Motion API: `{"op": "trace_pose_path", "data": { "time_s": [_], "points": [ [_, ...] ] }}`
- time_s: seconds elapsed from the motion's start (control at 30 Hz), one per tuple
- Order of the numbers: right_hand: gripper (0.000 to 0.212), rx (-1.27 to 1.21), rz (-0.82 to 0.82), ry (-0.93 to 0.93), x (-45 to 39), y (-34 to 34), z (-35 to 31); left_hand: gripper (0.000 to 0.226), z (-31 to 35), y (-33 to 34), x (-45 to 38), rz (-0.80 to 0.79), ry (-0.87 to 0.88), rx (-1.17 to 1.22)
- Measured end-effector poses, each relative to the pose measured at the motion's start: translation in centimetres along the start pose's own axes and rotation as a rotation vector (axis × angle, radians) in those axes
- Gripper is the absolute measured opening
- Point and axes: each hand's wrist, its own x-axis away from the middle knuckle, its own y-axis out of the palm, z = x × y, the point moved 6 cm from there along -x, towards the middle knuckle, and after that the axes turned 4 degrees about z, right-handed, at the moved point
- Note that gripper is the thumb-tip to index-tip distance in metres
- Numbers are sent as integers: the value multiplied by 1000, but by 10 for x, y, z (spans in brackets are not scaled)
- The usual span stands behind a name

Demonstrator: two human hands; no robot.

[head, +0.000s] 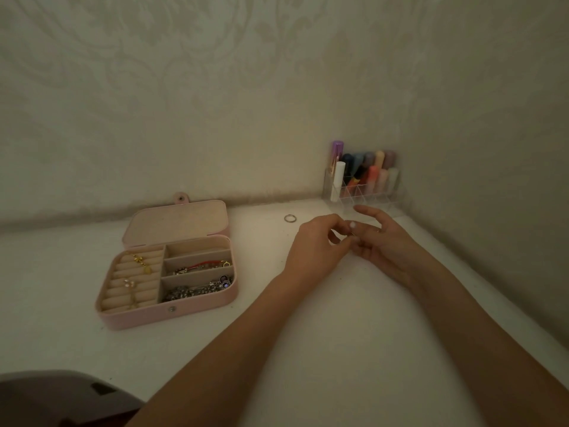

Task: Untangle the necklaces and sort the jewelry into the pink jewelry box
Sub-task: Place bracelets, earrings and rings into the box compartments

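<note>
Head view. Both forearms reach forward over a white table (323,349) and the hands meet near its far right corner. The left hand (314,245) has its back turned up, fingers curled, thumb and forefinger pinching a small thin metal piece (354,235); what the piece is cannot be told. The right hand (388,241) lies just beside it, palm turned inward, fingers loosely spread, its fingertips touching the same piece. A ring (289,218) lies on the table beyond the left hand, apart from it. The pink box (172,315) stands open well to the left, lid laid back; earrings (140,261) sit on its rolls, and chains (197,291) fill its nearer right-hand compartments. A clear organizer (363,192) of tubes stands in the corner.
</note>
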Motion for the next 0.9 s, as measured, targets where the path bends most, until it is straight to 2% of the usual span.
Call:
{"op": "trace_pose_path", "data": {
  "time_s": [0.2, 0.43, 0.5, 0.67, 0.8, 0.9],
  "points": [
    [55, 62, 23, -39, -1, 0, 0, 8, -5, 1, 0, -15, -94, 20],
    [55, 203, 10, -80, -1, 2, 0, 9, -6, 1, 1, 23, -79, 8],
    [49, 197, 7, -77, -2, 1, 1, 12, -5, -1, 0, 25, -71, 25],
    [19, 214, -40, -89, -1, 3, 1, 13, -4, 0, -1, 5, -63, 90],
    [25, 215, -47, -71, 0, 6, 0, 18, -9, -2, -3, 28, -116, 154],
    [19, 270, -78, -99, 4, 9, -2, 20, -9, -11, -4, 102, -180, 254]
  ]
}}
